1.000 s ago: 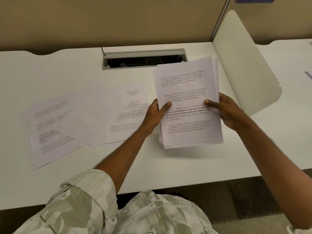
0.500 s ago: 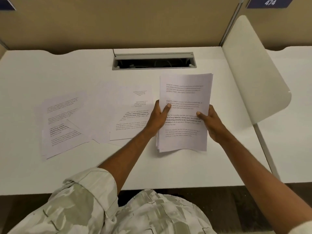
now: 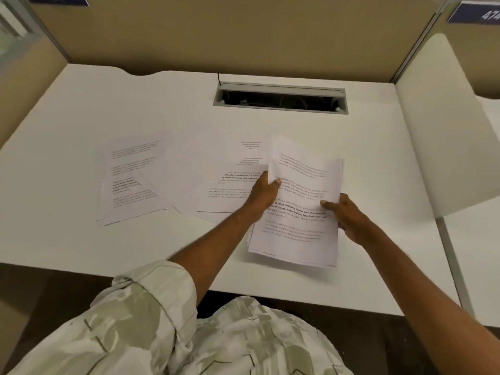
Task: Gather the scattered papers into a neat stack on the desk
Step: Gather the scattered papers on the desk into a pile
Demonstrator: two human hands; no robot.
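Note:
Both of my hands hold a bundle of printed papers point(image 3: 297, 228) over the right middle of the white desk point(image 3: 81, 104). My left hand point(image 3: 263, 194) pinches its left edge, thumb on top. On the bundle's right edge, my right hand point(image 3: 345, 215) grips with the thumb across the page. The bundle's top bends away from me and its lower end hangs just above the desk. Several loose printed sheets point(image 3: 130, 180) lie scattered and overlapping on the desk's left half. One sheet point(image 3: 232, 185) lies upside down right beside my left hand.
A grey cable slot point(image 3: 280, 97) is set into the desk at the back. Tan partition walls point(image 3: 216, 36) close off the back and left. A white curved divider panel point(image 3: 443, 131) stands at the desk's right edge, with another desk beyond it.
The bundle has come lower and tilted, its top curling away from me. My view has tipped down and shifted, showing more of the desk's left side.

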